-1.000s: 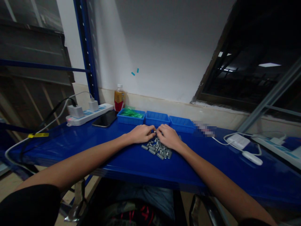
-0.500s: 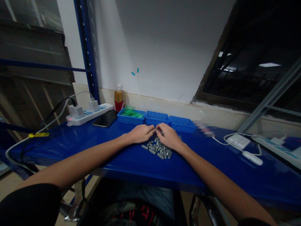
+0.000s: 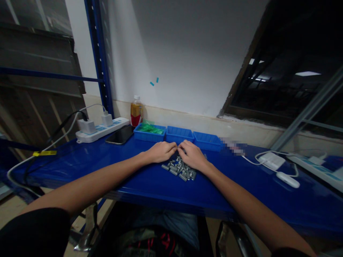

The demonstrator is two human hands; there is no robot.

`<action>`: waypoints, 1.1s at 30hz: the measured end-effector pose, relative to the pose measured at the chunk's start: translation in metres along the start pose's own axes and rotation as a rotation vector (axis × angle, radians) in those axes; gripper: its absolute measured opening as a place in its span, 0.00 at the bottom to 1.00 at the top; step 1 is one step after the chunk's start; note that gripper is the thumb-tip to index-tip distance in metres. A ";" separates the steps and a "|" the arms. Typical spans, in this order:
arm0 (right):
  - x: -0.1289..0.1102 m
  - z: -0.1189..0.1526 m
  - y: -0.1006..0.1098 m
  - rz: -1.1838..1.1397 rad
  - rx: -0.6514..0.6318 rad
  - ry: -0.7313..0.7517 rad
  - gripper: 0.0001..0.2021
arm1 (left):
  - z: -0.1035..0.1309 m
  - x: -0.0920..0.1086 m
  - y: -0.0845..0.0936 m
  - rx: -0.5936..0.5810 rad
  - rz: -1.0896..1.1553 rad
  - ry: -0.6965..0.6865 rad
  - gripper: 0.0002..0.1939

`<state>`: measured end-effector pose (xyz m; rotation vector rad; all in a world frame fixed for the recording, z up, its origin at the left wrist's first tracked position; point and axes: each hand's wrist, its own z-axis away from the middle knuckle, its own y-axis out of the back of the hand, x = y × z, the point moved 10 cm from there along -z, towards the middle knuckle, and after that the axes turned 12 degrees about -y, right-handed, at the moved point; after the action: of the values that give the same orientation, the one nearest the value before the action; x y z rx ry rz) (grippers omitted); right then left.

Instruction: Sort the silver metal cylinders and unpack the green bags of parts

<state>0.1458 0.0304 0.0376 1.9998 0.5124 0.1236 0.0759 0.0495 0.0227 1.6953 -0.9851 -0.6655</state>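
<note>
A loose pile of small silvery metal parts (image 3: 183,169), some of them short cylinders, lies on the blue table (image 3: 150,185). Just behind the pile my left hand (image 3: 161,152) is closed, thumb and fingertips pinched together. My right hand (image 3: 191,154) is closed in the same way, its fingertips almost meeting those of my left hand and its palm over the pile's right side. Whatever sits between the fingertips is too small and hidden to name.
Three blue trays stand behind my hands: the left tray (image 3: 149,136) holds green plastic pieces. A bottle (image 3: 136,111), a phone (image 3: 120,135) and a power strip (image 3: 103,130) are at left. White adapters and cables (image 3: 272,160) lie at right.
The tips of both hands have shifted very slightly, and the small metallic piece seen between them earlier is now hardly visible. The pile and trays look unchanged.
</note>
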 end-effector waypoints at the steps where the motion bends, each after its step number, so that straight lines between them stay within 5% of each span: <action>1: 0.000 0.000 0.000 0.007 -0.001 -0.002 0.07 | 0.000 0.000 0.000 0.000 0.004 -0.002 0.16; 15: 0.002 -0.001 -0.001 0.051 0.003 -0.017 0.11 | 0.000 0.001 0.000 0.017 0.049 -0.018 0.12; 33: 0.000 -0.001 0.002 -0.104 0.024 0.042 0.02 | 0.001 -0.002 0.000 -0.011 -0.023 0.030 0.15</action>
<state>0.1457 0.0301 0.0399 1.9926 0.6463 0.0958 0.0741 0.0503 0.0219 1.7044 -0.9406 -0.6573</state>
